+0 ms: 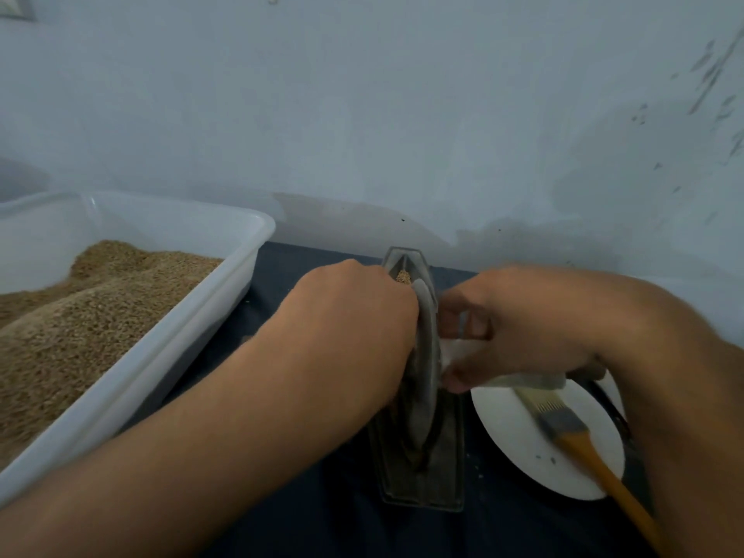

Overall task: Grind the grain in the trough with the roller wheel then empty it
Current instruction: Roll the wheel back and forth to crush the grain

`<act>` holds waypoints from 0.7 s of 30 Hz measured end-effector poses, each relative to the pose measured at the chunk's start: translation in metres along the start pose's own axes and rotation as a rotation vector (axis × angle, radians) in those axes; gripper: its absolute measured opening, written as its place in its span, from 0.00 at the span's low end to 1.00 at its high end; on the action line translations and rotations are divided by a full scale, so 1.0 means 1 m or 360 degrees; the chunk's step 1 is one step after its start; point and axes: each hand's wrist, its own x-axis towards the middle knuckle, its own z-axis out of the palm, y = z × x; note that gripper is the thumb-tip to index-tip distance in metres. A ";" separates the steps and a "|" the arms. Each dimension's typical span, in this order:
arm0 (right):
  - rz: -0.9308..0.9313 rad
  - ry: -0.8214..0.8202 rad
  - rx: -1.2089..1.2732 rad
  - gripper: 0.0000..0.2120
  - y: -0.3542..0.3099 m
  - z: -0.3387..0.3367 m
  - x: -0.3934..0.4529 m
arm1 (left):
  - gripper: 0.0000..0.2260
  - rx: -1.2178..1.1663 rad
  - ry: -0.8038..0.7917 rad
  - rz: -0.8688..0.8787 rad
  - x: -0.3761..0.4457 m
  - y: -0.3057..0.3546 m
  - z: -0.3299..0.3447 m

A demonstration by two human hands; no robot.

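Grinding is in hand: nearest, the trough (420,473) lies lengthwise on the dark cloth, the roller wheel (426,356) stands upright in it between left hand (354,316) and right hand (519,328), fingers apparently curled round its axle handles, grain (403,277) heaped beyond, needing a forward roll.

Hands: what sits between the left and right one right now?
Head view: the roller wheel stands on edge between left hand and right hand, in the trough.
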 end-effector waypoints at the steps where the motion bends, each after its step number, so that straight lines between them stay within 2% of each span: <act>1: 0.0023 -0.0006 0.0016 0.23 0.002 0.001 0.003 | 0.17 0.0000 0.0029 -0.0011 0.001 -0.001 0.003; 6: 0.0098 0.0091 0.0202 0.15 0.022 0.021 0.034 | 0.13 0.0000 0.0121 -0.0115 0.026 -0.007 0.031; 11: 0.0160 0.0375 0.0204 0.19 0.033 0.037 0.056 | 0.03 0.0018 0.0324 -0.0180 0.048 -0.014 0.060; 14: 0.0152 0.0473 0.0206 0.18 0.034 0.040 0.059 | 0.07 0.0004 0.0426 -0.0180 0.052 -0.015 0.068; 17: 0.0160 0.0467 0.0249 0.17 0.033 0.038 0.054 | 0.09 0.0007 0.0379 -0.0166 0.052 -0.013 0.063; 21: 0.0121 0.0264 0.0158 0.15 0.024 0.022 0.040 | 0.05 -0.0004 0.0139 -0.0144 0.040 -0.011 0.042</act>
